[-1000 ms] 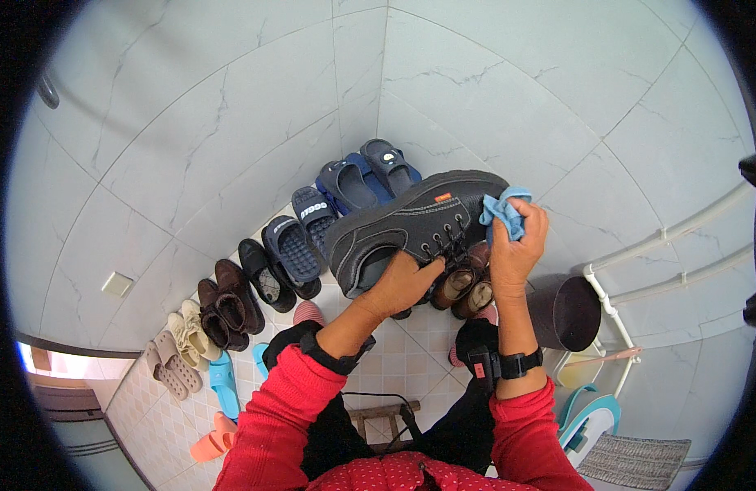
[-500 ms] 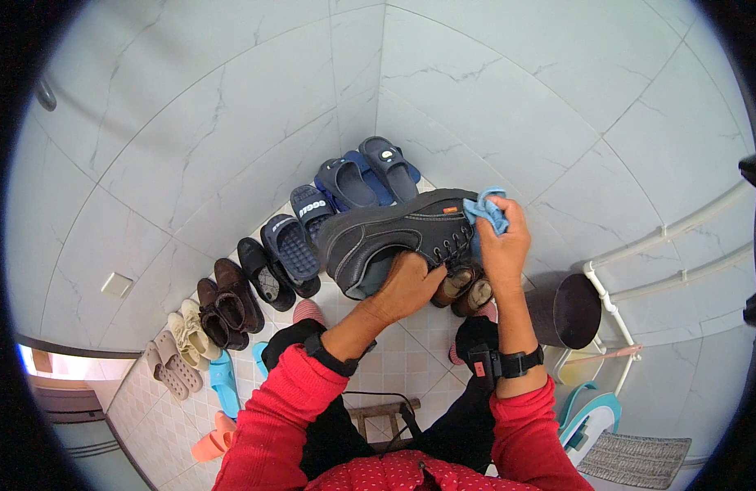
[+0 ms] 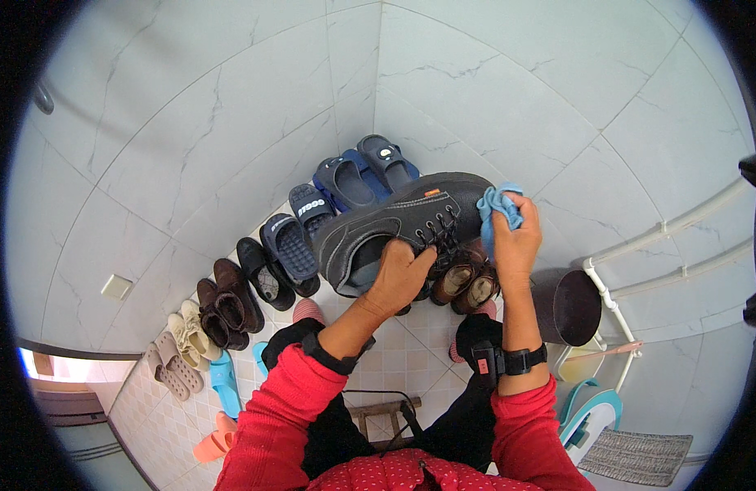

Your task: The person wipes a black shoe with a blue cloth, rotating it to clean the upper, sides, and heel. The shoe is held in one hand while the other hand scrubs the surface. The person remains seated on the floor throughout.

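A black lace-up shoe (image 3: 362, 237) is held up in front of me, its toe pointing right and its opening toward me. My left hand (image 3: 398, 274) grips it by the opening and tongue, with the fingers partly hidden inside. A crumpled light blue cloth (image 3: 497, 214) is pinched in my right hand (image 3: 517, 241), close against the shoe's toe. Whether the cloth presses on the toe I cannot tell. Below the toe, a pair of brown shoes (image 3: 468, 286) stands on the floor, partly covered by the black shoe and its laces.
Slippers and shoes line the left wall, among them navy slides (image 3: 290, 247), black shoes (image 3: 263, 272), brown shoes (image 3: 235, 296) and cream shoes (image 3: 194, 335). At right are a dark bin (image 3: 570, 307), a white pipe rack (image 3: 614, 311) and a grey mop head (image 3: 636, 457). A wooden stool (image 3: 378, 413) shows between my legs.
The shoe has tilted and turned, bringing more of its toe top into view. My right hand with the cloth has shifted slightly right; my left hand still grips the shoe.
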### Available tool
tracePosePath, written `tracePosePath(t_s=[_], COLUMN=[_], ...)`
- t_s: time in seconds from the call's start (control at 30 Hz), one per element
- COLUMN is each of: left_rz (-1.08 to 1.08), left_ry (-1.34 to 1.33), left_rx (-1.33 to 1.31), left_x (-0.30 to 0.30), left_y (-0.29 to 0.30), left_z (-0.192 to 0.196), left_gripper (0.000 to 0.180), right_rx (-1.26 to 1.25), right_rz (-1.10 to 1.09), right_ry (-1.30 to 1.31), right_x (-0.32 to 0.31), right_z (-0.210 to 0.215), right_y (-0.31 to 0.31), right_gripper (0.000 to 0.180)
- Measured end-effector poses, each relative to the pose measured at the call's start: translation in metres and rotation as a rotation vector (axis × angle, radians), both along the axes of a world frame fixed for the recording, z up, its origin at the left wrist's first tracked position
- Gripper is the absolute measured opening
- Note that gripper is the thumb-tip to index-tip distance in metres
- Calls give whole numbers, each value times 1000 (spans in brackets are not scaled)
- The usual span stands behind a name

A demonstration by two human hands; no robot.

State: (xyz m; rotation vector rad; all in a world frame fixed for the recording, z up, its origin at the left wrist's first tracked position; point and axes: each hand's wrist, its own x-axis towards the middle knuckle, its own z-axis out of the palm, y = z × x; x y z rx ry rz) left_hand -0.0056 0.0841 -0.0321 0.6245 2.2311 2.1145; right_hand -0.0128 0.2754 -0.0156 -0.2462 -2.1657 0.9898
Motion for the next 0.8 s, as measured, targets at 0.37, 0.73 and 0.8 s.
tracePosePath(t_s=[0.37,0.73,0.8], left_rz=[27,6,2], left_ry=[-34,-195,-150], left_rx=[6,7,43], left_x=[-5,-7,-7], left_y=[-3,-3,-3], left_z=[-5,-13,-12], left_gripper=[26,24,23], right_rx=[300,335,317], right_rz=[43,210,168], right_ry=[-3,-43,-62], right_x=[0,5,6], right_z=[-1,-2,-1], right_y=[-15,-20,-21], right_gripper=[32,32,32])
